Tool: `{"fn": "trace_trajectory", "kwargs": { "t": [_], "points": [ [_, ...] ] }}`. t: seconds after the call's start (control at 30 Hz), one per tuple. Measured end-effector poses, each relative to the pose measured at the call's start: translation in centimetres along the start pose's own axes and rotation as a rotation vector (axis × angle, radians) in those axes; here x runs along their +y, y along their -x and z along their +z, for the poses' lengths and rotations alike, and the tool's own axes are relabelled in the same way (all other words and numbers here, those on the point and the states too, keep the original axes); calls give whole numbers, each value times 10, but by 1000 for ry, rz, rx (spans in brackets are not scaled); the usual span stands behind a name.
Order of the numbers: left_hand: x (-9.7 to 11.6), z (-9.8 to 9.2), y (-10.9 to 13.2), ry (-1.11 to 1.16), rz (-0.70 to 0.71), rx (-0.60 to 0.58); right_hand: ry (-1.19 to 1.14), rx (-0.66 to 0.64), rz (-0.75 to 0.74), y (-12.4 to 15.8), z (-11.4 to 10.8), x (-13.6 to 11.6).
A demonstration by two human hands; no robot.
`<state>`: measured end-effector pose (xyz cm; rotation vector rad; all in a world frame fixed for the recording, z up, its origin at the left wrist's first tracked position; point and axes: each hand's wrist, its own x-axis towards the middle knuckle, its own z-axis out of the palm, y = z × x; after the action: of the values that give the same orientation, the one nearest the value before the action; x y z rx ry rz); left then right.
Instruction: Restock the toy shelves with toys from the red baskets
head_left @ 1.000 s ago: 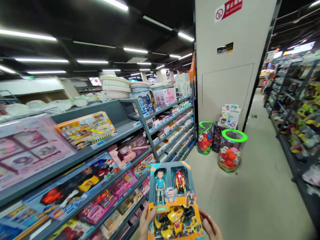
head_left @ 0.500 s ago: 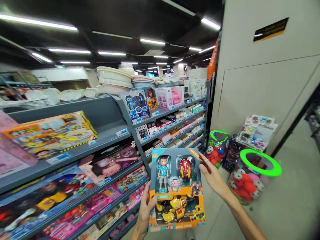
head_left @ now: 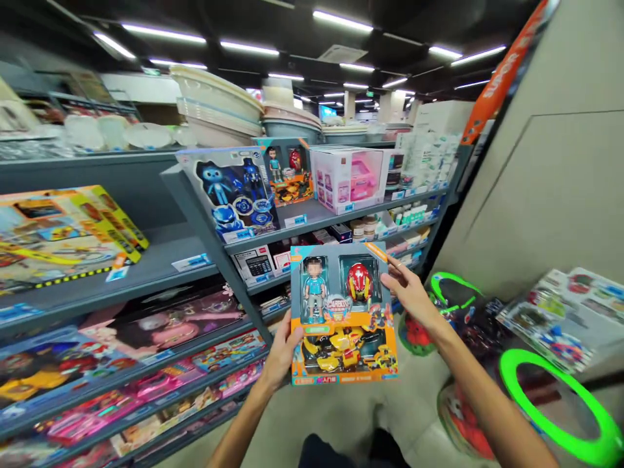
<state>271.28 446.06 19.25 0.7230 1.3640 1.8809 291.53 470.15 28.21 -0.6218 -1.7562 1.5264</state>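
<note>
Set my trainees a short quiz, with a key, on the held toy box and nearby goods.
1. True or false: the left hand and the right hand both hold the toy box.
2. Which stands between the blue box and the white-and-pink box? A: a calculator; B: a matching toy box; C: a football.
3. Fill in: the nearer ball tub is topped in bright ____.

Key: 1 true; 2 B; 3 green.

Glossy printed card toy box (head_left: 341,318) with shiny clear plastic windows (head_left: 359,281) at centre, matt metal-looking shelf (head_left: 166,250) at left, smooth plastic basins (head_left: 219,107) at upper left, smooth wall (head_left: 550,172) at right, matt cloth trousers (head_left: 322,453) at bottom edge
</note>
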Motion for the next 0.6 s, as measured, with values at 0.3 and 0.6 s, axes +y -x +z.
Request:
{"fn": "trace_trajectory", "kwargs": {
  "t": [0.3, 0.6],
  "points": [
    [125, 84, -120, -764, 411, 360, -131, -337, -153, -175, -55, -30],
    [351, 121, -194, -1258, 748, 420, 146, -556, -855, -359, -12, -183]
  ]
}}
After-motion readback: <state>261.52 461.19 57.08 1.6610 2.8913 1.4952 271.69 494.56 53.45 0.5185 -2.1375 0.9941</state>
